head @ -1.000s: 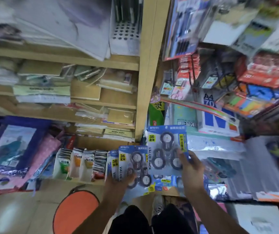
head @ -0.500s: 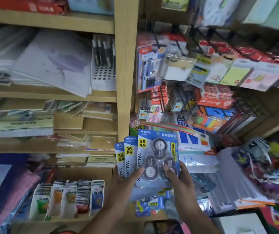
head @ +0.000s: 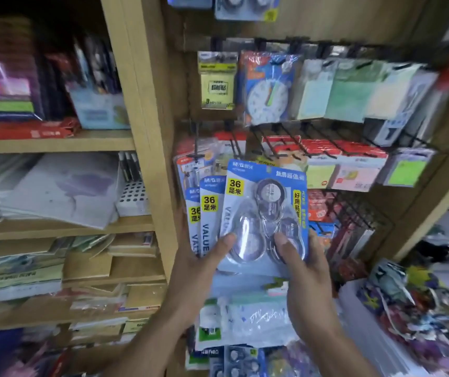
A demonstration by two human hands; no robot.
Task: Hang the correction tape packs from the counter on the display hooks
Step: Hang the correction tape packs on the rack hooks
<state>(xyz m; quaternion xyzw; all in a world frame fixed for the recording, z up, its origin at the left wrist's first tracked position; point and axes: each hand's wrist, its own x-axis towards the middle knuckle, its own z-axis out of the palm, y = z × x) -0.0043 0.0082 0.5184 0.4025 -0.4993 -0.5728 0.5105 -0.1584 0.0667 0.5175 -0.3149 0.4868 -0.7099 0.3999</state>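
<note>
I hold a fanned stack of blue correction tape packs in front of the hook display. The front pack [head: 265, 210] shows three round tape cases under a clear blister and a yellow "36" label. Two more packs [head: 209, 213] peek out behind it on the left. My left hand [head: 199, 268] grips the stack from the left, thumb on the front blister. My right hand [head: 303, 278] holds the front pack's lower right corner, thumb on the blister. More blue tape packs [head: 246, 8] hang at the very top of the display.
Black wire hooks [head: 294, 148] carry sticky notes, a toy clock pack [head: 268, 88] and red-topped packs. A wooden upright [head: 147, 131] divides the hooks from shelves of paper and notebooks on the left. Bagged goods [head: 245, 319] pile up below my hands.
The view has tilted upward and my hands have raised the packs from the lower shelf level toward the hook rows. Both hands keep their hold.
</note>
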